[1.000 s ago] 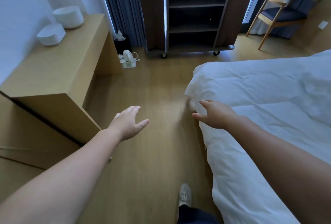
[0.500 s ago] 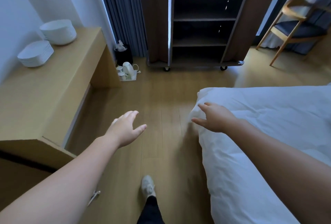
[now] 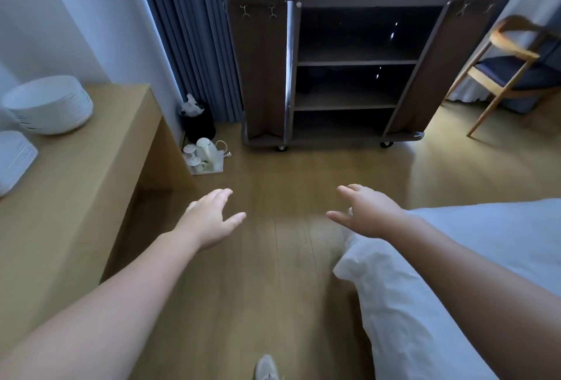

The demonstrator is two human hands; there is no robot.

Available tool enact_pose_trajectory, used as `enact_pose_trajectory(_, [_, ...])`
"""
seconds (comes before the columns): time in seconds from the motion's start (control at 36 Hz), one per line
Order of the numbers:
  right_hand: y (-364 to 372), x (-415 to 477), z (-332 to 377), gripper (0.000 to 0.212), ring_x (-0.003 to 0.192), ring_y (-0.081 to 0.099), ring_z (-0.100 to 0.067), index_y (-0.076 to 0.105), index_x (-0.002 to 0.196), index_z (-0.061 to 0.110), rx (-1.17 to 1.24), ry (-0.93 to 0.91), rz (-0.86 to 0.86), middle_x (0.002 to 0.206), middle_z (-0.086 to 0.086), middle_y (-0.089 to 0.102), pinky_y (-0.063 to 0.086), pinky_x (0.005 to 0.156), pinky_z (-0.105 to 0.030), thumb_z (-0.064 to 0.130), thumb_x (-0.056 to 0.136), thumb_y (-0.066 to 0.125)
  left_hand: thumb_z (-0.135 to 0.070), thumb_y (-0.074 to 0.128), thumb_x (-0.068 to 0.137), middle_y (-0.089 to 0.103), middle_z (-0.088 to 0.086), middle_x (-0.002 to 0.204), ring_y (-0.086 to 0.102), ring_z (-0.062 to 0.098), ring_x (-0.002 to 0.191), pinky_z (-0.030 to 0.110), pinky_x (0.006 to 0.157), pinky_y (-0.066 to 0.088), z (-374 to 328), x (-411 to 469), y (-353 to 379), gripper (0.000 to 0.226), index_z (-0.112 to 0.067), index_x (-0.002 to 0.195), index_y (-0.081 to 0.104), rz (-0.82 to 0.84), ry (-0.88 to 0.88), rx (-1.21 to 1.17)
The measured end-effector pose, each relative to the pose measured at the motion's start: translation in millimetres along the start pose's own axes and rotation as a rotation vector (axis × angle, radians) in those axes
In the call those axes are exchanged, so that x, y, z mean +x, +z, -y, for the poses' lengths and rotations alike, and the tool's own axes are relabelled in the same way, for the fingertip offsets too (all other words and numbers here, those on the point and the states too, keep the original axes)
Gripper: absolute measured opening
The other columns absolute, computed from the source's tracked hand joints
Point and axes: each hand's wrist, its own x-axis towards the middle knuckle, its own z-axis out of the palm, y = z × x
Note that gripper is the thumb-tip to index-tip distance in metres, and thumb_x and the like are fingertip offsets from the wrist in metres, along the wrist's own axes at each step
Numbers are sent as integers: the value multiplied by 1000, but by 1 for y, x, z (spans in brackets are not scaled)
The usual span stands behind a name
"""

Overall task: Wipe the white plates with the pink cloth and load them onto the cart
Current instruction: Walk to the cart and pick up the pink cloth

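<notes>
Your left hand (image 3: 212,222) and right hand (image 3: 367,212) hover empty, fingers loosely spread, well short of the cart (image 3: 349,61). The white plates (image 3: 50,105) sit in two stacks on the desk (image 3: 91,167), left of the cart.

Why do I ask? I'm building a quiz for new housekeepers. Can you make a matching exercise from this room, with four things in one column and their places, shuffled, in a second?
Things:
1. plates
2. kettle
3. chair
4. cart

Places:
A. on the floor, by the end of the desk
B. at the far right of the room
C. stacked on the desk, at the left
D. straight ahead, beside the curtain

Pairs: 1-C, 2-A, 3-B, 4-D
</notes>
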Motion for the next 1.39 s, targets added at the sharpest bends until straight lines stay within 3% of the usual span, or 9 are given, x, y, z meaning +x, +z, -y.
enact_pose_trajectory(0.31, [-51, 159, -29, 74, 128, 45, -28, 32, 143, 22, 15, -12, -9, 150, -5, 35, 41, 97, -37, 69, 87, 42, -55, 48, 94, 29, 0, 159, 29, 18, 145, 41, 117, 27, -15, 163, -50, 71, -19, 152, 29, -11, 29, 19])
enact_pose_trajectory(0.47, [-92, 263, -66, 70, 124, 47, -28, 36, 140, 20, -14, -77, -59, 143, -6, 42, 41, 97, -38, 66, 88, 45, -53, 50, 95, 33, 1, 157, 35, 21, 141, 43, 114, 32, -43, 266, -80, 68, -19, 151, 31, -82, 15, 4])
enact_pose_trajectory(0.61, [-130, 336, -101, 68, 118, 51, -28, 40, 135, 19, 2, -95, -58, 138, -4, 45, 45, 94, -39, 66, 86, 46, -51, 50, 96, 30, 1, 158, 32, 20, 143, 39, 117, 27, -74, 344, -104, 68, -18, 152, 31, -61, 14, 27])
enact_pose_trajectory(0.75, [-176, 402, -130, 72, 119, 51, -29, 34, 143, 21, -6, -130, -110, 142, -3, 42, 44, 97, -39, 66, 87, 44, -49, 51, 96, 32, 0, 158, 36, 22, 141, 43, 116, 28, -99, 413, -138, 67, -16, 151, 32, -129, 32, -7])
enact_pose_trajectory(0.97, [-248, 495, -142, 73, 125, 47, -29, 29, 146, 21, -12, -141, -157, 148, -1, 37, 42, 100, -38, 64, 89, 44, -51, 51, 95, 33, -1, 157, 36, 20, 141, 41, 116, 29, -111, 508, -203, 68, -16, 151, 32, -225, 105, 2])
enact_pose_trajectory(1.39, [-347, 680, -134, 71, 121, 50, -26, 36, 141, 21, -45, -53, -302, 139, -1, 46, 44, 97, -39, 65, 87, 46, -48, 56, 93, 38, 2, 155, 38, 21, 140, 40, 117, 29, -97, 737, -317, 68, -14, 149, 36, -307, 336, -42])
